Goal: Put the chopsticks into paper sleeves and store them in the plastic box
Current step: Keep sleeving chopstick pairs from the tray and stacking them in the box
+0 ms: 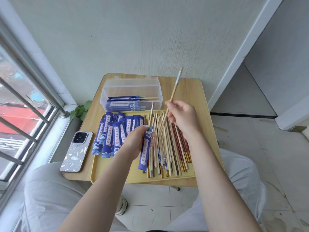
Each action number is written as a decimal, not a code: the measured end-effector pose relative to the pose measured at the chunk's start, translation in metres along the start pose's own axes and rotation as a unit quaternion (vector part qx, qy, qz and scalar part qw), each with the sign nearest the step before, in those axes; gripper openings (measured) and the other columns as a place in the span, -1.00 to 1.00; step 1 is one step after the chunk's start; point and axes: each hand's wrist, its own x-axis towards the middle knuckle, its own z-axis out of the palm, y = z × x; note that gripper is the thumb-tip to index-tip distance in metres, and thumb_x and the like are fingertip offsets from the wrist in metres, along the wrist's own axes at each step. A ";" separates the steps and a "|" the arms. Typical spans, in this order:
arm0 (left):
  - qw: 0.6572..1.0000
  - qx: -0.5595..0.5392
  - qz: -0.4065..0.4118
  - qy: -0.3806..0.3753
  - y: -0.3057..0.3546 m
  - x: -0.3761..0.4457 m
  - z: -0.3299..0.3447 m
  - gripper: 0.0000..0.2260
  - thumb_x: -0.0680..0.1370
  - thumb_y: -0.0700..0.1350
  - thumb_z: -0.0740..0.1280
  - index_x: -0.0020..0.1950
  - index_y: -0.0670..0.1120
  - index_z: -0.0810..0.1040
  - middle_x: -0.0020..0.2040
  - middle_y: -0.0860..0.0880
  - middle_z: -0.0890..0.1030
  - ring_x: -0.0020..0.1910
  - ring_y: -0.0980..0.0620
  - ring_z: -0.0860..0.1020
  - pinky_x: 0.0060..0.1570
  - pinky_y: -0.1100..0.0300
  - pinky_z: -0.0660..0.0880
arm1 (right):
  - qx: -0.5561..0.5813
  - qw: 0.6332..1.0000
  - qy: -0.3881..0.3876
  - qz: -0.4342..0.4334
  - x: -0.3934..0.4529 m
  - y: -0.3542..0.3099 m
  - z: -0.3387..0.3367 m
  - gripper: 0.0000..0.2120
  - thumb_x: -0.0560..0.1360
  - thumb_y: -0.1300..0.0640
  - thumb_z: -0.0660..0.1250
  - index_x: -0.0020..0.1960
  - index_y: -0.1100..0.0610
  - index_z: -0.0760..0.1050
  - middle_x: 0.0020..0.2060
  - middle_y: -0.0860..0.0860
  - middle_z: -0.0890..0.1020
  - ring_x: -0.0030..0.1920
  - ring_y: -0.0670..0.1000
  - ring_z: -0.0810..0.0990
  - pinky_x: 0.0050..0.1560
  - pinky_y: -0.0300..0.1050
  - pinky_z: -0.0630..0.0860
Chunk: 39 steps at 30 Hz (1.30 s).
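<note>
Blue paper sleeve [145, 148] held over the yellow tray [117, 174], gripped near its top by the left hand [136, 141], fingers curled round it. 1 chopstick [151, 113] already sits in the sleeve, its pale upper end sticking out toward the box. Right hand [182, 118] pinches a 2nd chopstick [173, 96] partway along its shaft between thumb and fingers; decorated end points up and away, thin tip angles down close to the sleeve mouth, contact unclear. Loose chopsticks [168, 146] lie in a pile on the right side of the tray, pale wood plus some red ones with gold ends. Empty sleeves [113, 134] heaped on the tray's left side. Clear plastic box [132, 94] stands open just behind the tray, a few sleeved pairs lying inside. Tray and box sit on a small wooden desk [192, 91]. Phone [77, 151] lies face down on the desk, left of the tray.
</note>
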 end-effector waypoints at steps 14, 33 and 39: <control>0.981 0.188 0.049 0.012 0.020 -0.016 0.006 -0.72 0.64 -0.08 0.10 -0.04 -0.20 0.52 -0.39 -0.12 0.54 -0.49 -0.03 0.41 -0.40 0.18 0.38 | -0.051 0.992 0.069 -0.094 0.002 -0.018 0.018 -0.77 0.67 0.13 0.21 0.00 0.26 0.55 -0.35 -0.03 0.55 -0.48 -0.09 0.45 -0.40 -0.19 0.44; 0.983 0.162 0.075 0.032 0.027 -0.014 0.017 -0.73 0.64 -0.16 0.12 -0.10 -0.26 0.52 -0.45 -0.12 0.45 -0.54 0.00 0.34 -0.53 0.23 0.32 | -0.108 0.988 0.075 -0.080 0.016 -0.007 0.023 -0.77 0.66 0.09 0.21 0.29 0.04 0.50 0.07 0.02 0.65 -0.42 -0.10 0.61 -0.47 -0.34 0.40; 0.981 0.163 0.077 0.064 0.032 -0.008 0.016 -0.73 0.62 -0.16 0.14 -0.18 -0.21 0.54 -0.43 -0.13 0.46 -0.54 0.01 0.35 -0.53 0.23 0.32 | -0.119 0.984 0.092 -0.090 0.023 -0.006 0.029 -0.75 0.65 0.08 0.21 0.28 0.02 0.56 -0.02 0.00 0.66 -0.37 -0.09 0.63 -0.42 -0.36 0.41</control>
